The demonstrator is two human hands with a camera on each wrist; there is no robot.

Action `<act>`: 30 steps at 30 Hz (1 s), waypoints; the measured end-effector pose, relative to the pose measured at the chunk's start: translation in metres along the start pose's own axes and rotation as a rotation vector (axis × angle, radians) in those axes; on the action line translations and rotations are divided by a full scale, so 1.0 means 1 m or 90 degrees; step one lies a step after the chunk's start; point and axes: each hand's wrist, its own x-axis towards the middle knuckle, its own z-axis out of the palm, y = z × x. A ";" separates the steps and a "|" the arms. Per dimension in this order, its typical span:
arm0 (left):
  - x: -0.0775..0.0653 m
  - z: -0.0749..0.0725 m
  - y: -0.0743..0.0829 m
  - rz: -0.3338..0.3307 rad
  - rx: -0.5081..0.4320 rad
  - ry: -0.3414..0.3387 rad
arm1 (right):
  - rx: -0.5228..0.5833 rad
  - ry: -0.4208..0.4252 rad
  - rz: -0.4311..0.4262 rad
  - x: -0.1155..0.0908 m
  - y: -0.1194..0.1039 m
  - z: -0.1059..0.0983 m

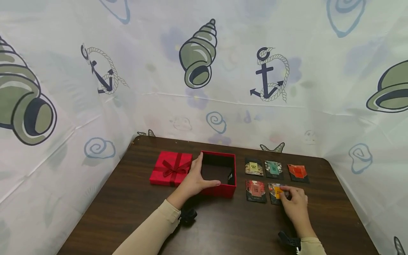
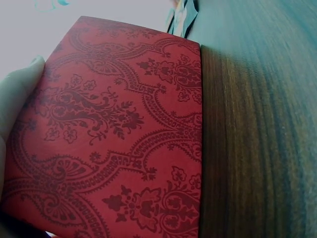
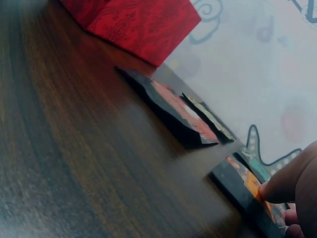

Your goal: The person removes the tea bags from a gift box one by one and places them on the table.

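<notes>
A red gift box [image 1: 223,191], lidless with a dark inside, stands on the brown table. My left hand [image 1: 192,182] holds it at the left front corner, fingers along the left wall and thumb over the front rim. The left wrist view shows the box's patterned red side [image 2: 119,124] up close. My right hand [image 1: 296,207] pinches a small dark packet with a yellow-orange label [image 1: 275,193], thumb and index finger on its right part. In the right wrist view, the thumb [image 3: 285,183] touches the orange label; the other fingers are mostly cut off.
The red lid [image 1: 165,168] with a dark red bow lies left of the box. Nearby lie packets with red [image 1: 256,191], yellow [image 1: 254,167], green [image 1: 273,169] and orange-red [image 1: 298,173] labels. A patterned cloth [image 1: 236,117] hangs behind the table.
</notes>
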 end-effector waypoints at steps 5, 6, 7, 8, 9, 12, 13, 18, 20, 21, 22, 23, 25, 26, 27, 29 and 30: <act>-0.001 0.001 0.001 0.001 0.001 0.003 | -0.009 0.008 -0.004 0.001 0.001 0.000; 0.000 0.001 0.001 0.000 0.002 0.003 | -0.008 0.011 -0.003 0.001 0.002 0.001; 0.000 0.001 0.001 -0.001 0.000 0.004 | -0.007 0.013 -0.001 0.002 0.002 0.001; 0.000 0.001 0.001 -0.001 -0.001 0.005 | -0.005 0.014 0.001 0.002 0.002 0.001; 0.000 0.001 0.001 -0.002 -0.001 0.005 | -0.005 0.015 0.003 0.002 0.003 0.001; 0.001 0.001 0.000 -0.001 -0.002 0.005 | -0.004 0.014 -0.008 0.002 0.004 0.002; 0.001 0.001 0.000 0.000 -0.002 0.006 | -0.004 0.012 -0.014 0.001 0.004 0.002; 0.001 0.001 0.001 0.001 0.004 0.008 | -0.012 0.015 -0.038 0.000 0.005 0.003; 0.001 0.002 0.001 -0.002 0.008 0.010 | -0.019 0.018 -0.041 0.000 0.005 0.004; 0.001 0.001 0.001 -0.004 0.008 0.011 | -0.022 0.018 -0.041 -0.001 0.005 0.004; 0.000 0.001 0.001 -0.007 0.009 0.012 | -0.025 0.018 -0.039 0.000 0.005 0.005; 0.000 0.001 0.001 -0.009 0.010 0.013 | -0.028 0.018 -0.039 0.000 0.005 0.005; 0.000 0.001 0.001 -0.011 0.010 0.013 | -0.034 0.020 -0.039 0.000 0.006 0.006; 0.000 0.001 0.001 -0.010 0.010 0.014 | -0.036 0.021 -0.039 0.001 0.006 0.006; 0.000 0.001 0.002 -0.008 0.009 0.013 | -0.039 0.023 -0.039 0.001 0.007 0.007; 0.000 0.001 0.002 -0.003 0.010 0.012 | -0.043 0.026 -0.039 0.001 0.007 0.007; 0.001 0.002 0.002 -0.001 0.009 0.010 | -0.045 0.026 -0.039 0.001 0.007 0.006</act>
